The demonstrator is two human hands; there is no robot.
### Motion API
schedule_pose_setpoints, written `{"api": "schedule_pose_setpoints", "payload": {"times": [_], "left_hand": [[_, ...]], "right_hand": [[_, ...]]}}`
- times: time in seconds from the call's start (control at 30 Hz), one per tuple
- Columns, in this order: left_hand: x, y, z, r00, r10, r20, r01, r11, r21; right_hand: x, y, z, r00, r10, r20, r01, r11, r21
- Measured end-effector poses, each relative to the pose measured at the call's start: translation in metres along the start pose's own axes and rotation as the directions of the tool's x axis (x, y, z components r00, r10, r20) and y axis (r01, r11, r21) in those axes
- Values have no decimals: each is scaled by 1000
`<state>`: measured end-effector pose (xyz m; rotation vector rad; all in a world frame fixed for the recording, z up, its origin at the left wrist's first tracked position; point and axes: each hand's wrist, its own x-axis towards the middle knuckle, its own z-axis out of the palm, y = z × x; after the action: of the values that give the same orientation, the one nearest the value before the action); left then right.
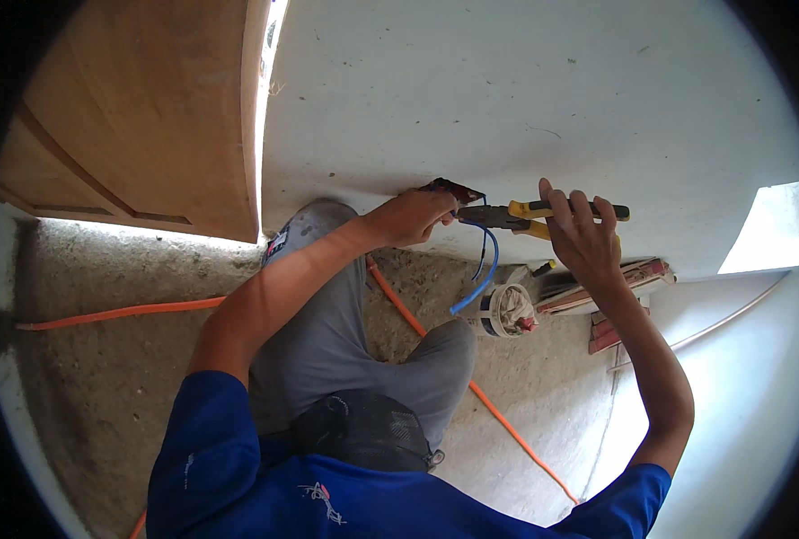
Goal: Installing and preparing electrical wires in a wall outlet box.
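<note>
A recessed electrical box (454, 189) sits low in the pale wall, with wires coming out of it. Beside its opening, my left hand (414, 218) is closed, its fingertips pinching a blue wire (492, 260) close to the wall. The wire curves down and ends loose above a bucket. My right hand (582, 229) grips combination pliers (498, 216) with yellow and black handles. Their dark jaws point left and meet the wires right by my left fingertips. Exactly what lies between the jaws is too small to tell.
A white bucket (484, 321) holding whitish material and a red item stands on the rough floor. A yellow-and-black handle (544, 268) lies behind it. Reddish-edged flat pieces (608, 287) are stacked at right. Orange conduit (498, 413) crosses the floor. A wooden door (148, 108) stands at left.
</note>
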<state>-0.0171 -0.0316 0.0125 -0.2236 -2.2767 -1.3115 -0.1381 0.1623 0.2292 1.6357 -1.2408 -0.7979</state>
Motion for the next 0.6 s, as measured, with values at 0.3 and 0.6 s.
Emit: {"api": "schedule_pose_setpoints", "payload": {"times": [0.3,0.6], "left_hand": [[-8,-14,5,977,210,31,-208,916,343],[-6,-11,4,983,180,43,-185,940,288]], "right_hand": [[-47,-75,-23,734,-6,679,-515,647,562],[-67,-84,-33,792,24,610,-564,411,716]]}}
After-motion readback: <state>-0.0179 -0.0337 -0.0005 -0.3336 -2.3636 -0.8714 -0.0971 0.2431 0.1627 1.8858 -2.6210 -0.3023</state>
